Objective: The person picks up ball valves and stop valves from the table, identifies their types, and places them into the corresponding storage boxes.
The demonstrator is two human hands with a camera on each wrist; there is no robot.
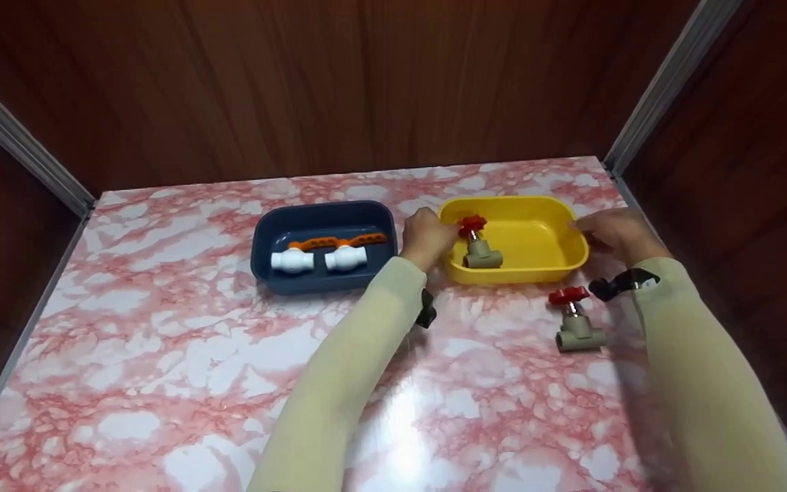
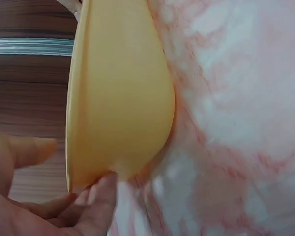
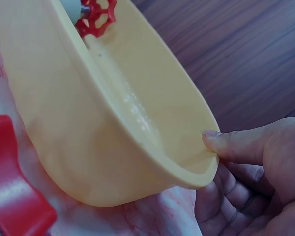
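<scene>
A yellow tub [image 1: 523, 275] stands on the table between both hands. At its right end my right hand [image 1: 615, 231] pinches the rim, thumb [image 3: 236, 146] inside and the other fingers curled outside. My left hand [image 1: 429, 236] is at the opposite end. Its fingertips [image 2: 105, 189] meet the outer wall, while its thumb [image 2: 32, 150] stands off from the rim. Inside the tub, at the left, sits a grey-beige pipe valve [image 1: 481, 255] with a red wheel handle [image 3: 98, 19]. A similar red-handled valve [image 1: 579, 333] lies on the table in front of the tub's right end.
Left of the yellow tub is a dark blue tub [image 1: 318, 285] holding two white ball valves [image 1: 346, 258] with orange lever handles. The table [image 1: 182, 383] has a red-and-white marbled top. Brown wood-look panels [image 1: 339, 89] enclose it at the back and sides.
</scene>
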